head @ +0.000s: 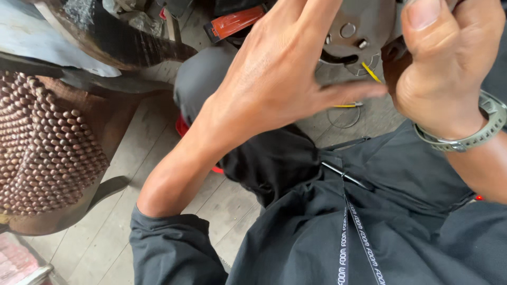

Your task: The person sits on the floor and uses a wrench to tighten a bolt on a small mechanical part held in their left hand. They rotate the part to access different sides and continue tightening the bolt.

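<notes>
Above the lap, left hand [280, 79] spread on grey metal disc [359, 31]; right hand [449, 63] gripping its edge

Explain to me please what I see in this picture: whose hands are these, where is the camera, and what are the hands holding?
There is no machine here. One camera sits on a person's head and looks down, so you see that person's own two bare hands and black clothes.

The left hand is spread open, fingers stretched, and rests against a round grey metal disc with holes and bolts. The right hand, with a silver metal wristband, grips a dark brown part at the disc's edge; what that part is, I cannot tell. A thin yellow wire shows between the hands.

Below is a pale wooden plank floor. At the left stands a seat covered with brown wooden beads. An orange and black tool lies at the top.
</notes>
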